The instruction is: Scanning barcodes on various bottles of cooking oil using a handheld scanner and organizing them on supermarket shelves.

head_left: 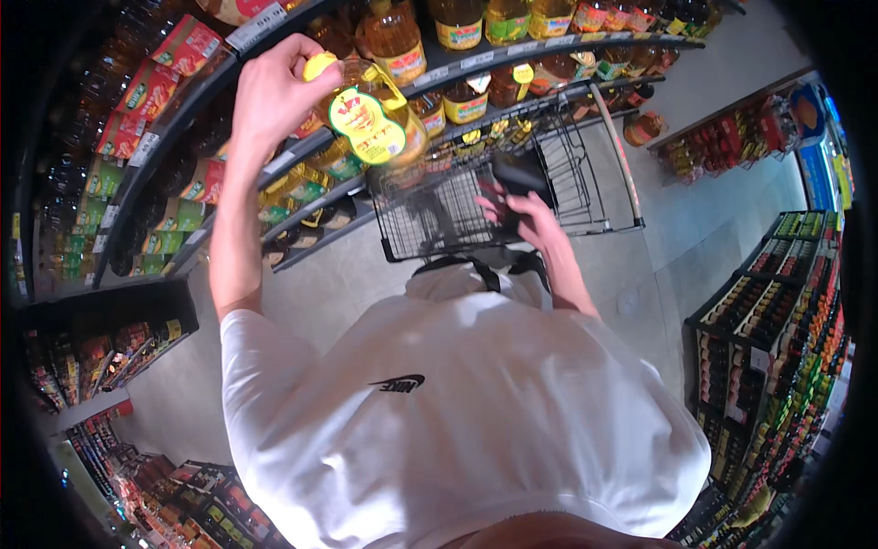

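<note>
At the shelf front, my left hand (274, 96) is closed round the yellow cap of a cooking oil bottle (368, 126). The bottle hangs tilted, its gourd-shaped yellow-and-green label facing up, and partly covers the shelves behind it. Over a black wire shopping cart (391, 240) is my right hand (538, 220), its fingers apart and slightly blurred, with nothing visibly held. Beside those fingers lies a dark flat piece (519, 172) at the cart's middle; whether they touch it I cannot tell.
Shelves ahead carry rows of oil bottles (460, 26), with dark price-tag edges curving close to my left arm. The cart handle (617, 146) is at the right. A display rack (732, 316) of bottles stands further right, and another shelf unit (101, 343) at the left.
</note>
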### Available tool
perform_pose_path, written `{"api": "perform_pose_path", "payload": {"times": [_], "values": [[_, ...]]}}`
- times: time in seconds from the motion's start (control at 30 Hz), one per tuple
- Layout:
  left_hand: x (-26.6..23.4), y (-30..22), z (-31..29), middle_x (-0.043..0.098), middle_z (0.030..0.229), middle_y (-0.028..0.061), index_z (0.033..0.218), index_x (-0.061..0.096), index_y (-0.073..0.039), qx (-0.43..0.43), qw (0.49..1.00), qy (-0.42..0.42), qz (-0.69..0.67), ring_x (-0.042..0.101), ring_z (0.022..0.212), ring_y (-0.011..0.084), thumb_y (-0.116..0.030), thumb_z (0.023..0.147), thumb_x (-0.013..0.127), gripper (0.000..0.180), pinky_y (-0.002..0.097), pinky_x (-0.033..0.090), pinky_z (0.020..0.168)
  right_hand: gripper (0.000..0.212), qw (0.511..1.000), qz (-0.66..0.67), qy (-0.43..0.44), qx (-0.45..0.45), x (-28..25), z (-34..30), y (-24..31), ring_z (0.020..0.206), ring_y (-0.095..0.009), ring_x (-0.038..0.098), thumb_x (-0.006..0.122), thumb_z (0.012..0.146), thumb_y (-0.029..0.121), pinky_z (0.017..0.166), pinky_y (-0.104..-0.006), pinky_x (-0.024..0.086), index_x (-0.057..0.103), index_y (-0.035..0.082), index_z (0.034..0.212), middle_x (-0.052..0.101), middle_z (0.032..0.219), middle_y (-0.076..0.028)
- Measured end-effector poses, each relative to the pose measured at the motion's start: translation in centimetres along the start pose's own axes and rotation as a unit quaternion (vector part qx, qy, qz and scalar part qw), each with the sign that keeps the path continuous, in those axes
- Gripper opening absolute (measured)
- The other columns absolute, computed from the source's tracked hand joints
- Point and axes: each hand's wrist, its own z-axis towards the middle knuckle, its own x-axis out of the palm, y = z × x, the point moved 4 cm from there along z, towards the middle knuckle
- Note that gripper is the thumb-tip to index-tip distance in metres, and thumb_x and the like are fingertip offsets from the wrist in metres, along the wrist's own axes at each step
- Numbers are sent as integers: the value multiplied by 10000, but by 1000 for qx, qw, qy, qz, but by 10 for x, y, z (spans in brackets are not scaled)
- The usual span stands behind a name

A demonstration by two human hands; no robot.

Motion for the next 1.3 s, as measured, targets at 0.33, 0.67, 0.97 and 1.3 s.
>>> {"api": "perform_pose_path", "payload": {"times": [0.33,0.67,0.97,1.3], "values": [[25,-92,-75,485,595,-36,880,608,-30,93,980,141,-104,386,540,41,-94,778,733,173,222,313,500,364,932,274,148,184,73,-10,-42,1131,-325,581,638,915,263,978,-495,481,543,71,1209,587,1197,-173],[109,-35,-126,356,1462,281,1535,267,-107,126,722,101,-673,409,1344,414,-837,463,724,1376,496,353,1099,382,947,219,149,181,69,-38,-33,1093,-232,590,634,934,234,951,-412,505,499,49,1239,587,1127,-71],[256,6,-172,454,1434,216,1426,396,-32,-73,431,77,-896,460,1324,392,-670,823,624,908,565,302,1143,367,957,212,120,158,71,-47,-15,1223,-375,525,581,962,306,978,-658,432,510,116,1268,494,1363,-152],[256,23,-181,563,1095,63,1341,446,-67,50,236,60,-969,566,1057,236,-681,589,822,1041,423,427,964,234,978,-187,-1,91,71,-107,23,772,-145,656,631,914,105,699,-304,545,584,10,1122,665,904,-89]]}}
